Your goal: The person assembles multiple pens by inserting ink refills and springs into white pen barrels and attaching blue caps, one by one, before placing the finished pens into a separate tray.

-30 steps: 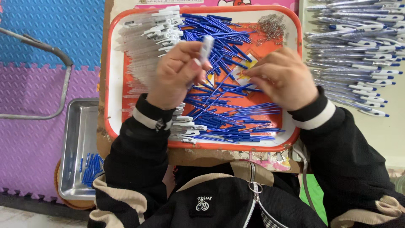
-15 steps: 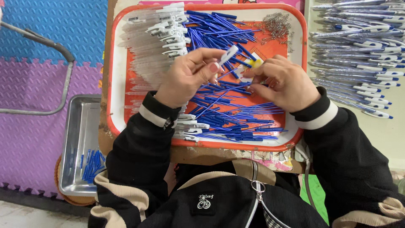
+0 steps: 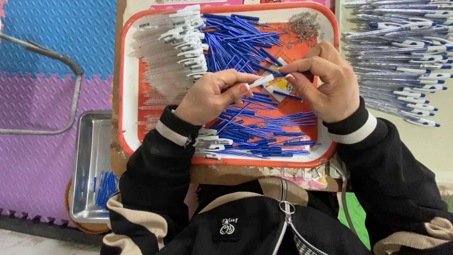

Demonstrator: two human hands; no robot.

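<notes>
Your left hand [image 3: 210, 97] has its grip closed on a clear pen barrel [image 3: 259, 81], held just above the middle of the orange tray [image 3: 130, 94]; your right hand [image 3: 325, 82] has its grip closed on a thin blue refill [image 3: 288, 74] whose end meets the barrel tip. Tray holds clear barrels with white clips [image 3: 177, 42] stacked on its left, loose blue refills [image 3: 264, 127] across the middle and lower part, and small metal springs [image 3: 306, 23] at top right. Finished pens [image 3: 401, 56] lie piled on the desk right of the tray, and a steel tray [image 3: 89, 165] with a few blue refills sits lower left on the foam floor mat [image 3: 42, 156].
</notes>
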